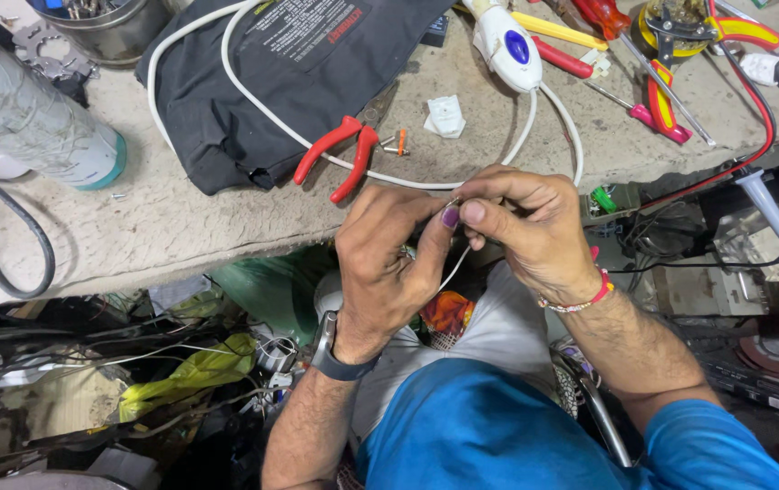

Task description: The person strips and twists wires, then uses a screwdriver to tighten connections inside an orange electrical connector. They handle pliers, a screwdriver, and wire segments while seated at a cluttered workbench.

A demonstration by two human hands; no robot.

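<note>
Both hands meet just off the bench's front edge, pinched on the end of a thin white insulated wire (451, 269). The left hand (387, 263), with a dark watch on the wrist, closes thumb and forefinger tight on it; the right hand (527, 225), with a red and white thread bracelet, nips the same tip from the other side, fingertips touching the left thumb. The wire drops away beneath the palms.

On the worn grey concrete bench (181, 227), a round metal tin (112, 32) at the far left holds small metal parts. Beside it lies a black cloth bag (289, 63), crossed by a looping white cable (534, 118) with a white inline switch (505, 41). Red-handled pliers (339, 154) rest just beyond the hands. Cluttered wires and scraps fill the space under the bench.
</note>
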